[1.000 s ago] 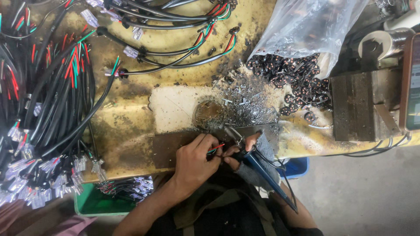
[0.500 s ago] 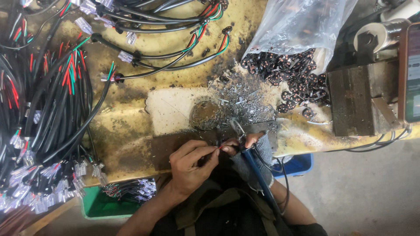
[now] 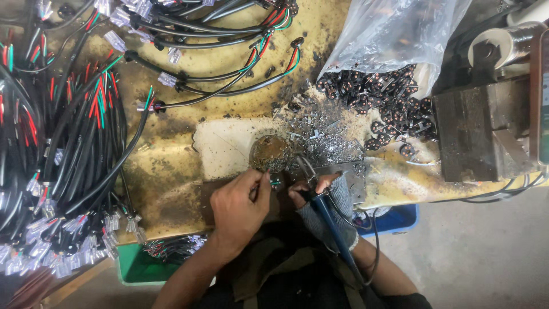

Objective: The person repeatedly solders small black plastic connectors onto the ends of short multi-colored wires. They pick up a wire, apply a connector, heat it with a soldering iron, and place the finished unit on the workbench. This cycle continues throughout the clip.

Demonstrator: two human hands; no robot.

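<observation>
My left hand (image 3: pixel 237 209) pinches a thin wire end with green and red strands (image 3: pixel 274 182) at the near edge of the stained yellow workbench (image 3: pixel 171 166). My right hand (image 3: pixel 323 197), in a grey fingerless glove, grips a blue-handled soldering iron (image 3: pixel 331 220) whose metal tip (image 3: pixel 304 167) points toward the wire end. Both hands sit just below a small round tin of dark residue (image 3: pixel 270 153). The iron's cord runs down past my right forearm.
Bundles of black cables with red and green leads (image 3: pixel 63 131) cover the left side and top. A clear plastic bag (image 3: pixel 394 34) spills small black connectors (image 3: pixel 383 100). Metal scraps (image 3: pixel 326 137) lie by the tin. A grey metal block (image 3: pixel 480 131) stands at right.
The view has shifted slightly upward and left. My hands have stayed together at the bench edge, with the iron tip kept close to the wire end.
</observation>
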